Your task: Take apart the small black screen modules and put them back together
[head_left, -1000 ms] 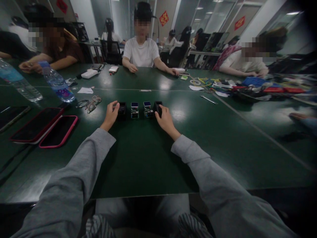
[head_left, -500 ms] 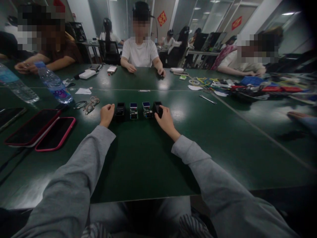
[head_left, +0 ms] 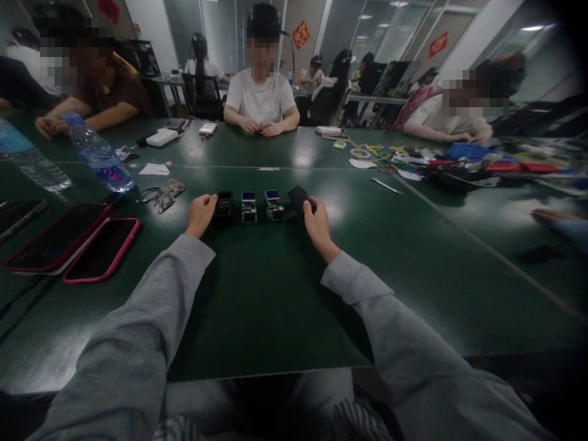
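Observation:
Near the middle of the green table, two small circuit boards with screens stand side by side, a left board and a right board. A black open case sits left of them. My left hand is closed at that case's left side, its fingertips against the edge; whether it grips the case is hard to tell. My right hand holds a second black case, tilted, with its plain side showing, right of the boards.
Phones, bottles and glasses lie or stand on the left. Metal tweezers and a pile of cables are at the right. A person in white sits opposite.
The right black case has been turned and tilted in my right hand, which moved slightly right. My left hand shifted slightly right. The person opposite has brought both hands together.

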Demonstrator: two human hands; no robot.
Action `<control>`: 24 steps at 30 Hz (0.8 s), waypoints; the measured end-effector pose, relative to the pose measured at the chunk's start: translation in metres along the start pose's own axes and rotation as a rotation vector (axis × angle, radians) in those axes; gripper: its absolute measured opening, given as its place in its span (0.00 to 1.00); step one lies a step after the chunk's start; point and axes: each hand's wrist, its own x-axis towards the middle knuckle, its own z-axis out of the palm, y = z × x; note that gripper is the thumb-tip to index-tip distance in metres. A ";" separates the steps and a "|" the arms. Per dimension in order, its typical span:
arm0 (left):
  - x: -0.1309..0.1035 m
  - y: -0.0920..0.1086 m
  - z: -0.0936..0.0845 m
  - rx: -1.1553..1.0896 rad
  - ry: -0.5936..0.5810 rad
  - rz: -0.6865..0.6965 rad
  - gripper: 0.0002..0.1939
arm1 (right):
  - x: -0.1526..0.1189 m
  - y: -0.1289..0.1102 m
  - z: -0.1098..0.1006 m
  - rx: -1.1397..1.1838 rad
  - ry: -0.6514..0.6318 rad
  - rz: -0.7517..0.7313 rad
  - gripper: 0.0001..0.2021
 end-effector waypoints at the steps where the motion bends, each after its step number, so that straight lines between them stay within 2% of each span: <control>1: 0.000 0.001 0.000 0.002 -0.004 -0.005 0.21 | 0.002 0.002 0.000 -0.009 0.014 0.015 0.22; 5: 0.000 0.001 0.000 0.009 -0.003 -0.008 0.21 | 0.011 0.011 -0.004 -0.071 0.031 0.070 0.21; 8: 0.001 -0.001 0.001 0.013 0.003 -0.003 0.21 | 0.015 0.014 -0.009 -0.142 0.041 0.054 0.21; 13: 0.002 -0.004 0.002 -0.009 0.005 -0.001 0.21 | 0.010 0.008 -0.012 -0.224 -0.008 -0.104 0.29; 15: 0.002 -0.004 0.002 -0.013 0.006 0.008 0.21 | 0.008 0.005 -0.012 -0.236 -0.033 -0.163 0.27; 18: 0.002 -0.005 0.002 -0.019 0.006 0.015 0.21 | 0.010 0.006 -0.013 -0.167 -0.022 -0.092 0.22; 21: 0.002 -0.005 0.001 -0.020 0.012 0.018 0.21 | 0.014 0.012 -0.013 -0.095 -0.019 0.024 0.23; 24: 0.002 -0.004 0.001 -0.031 0.007 0.030 0.21 | 0.018 0.019 -0.013 -0.134 -0.010 0.024 0.25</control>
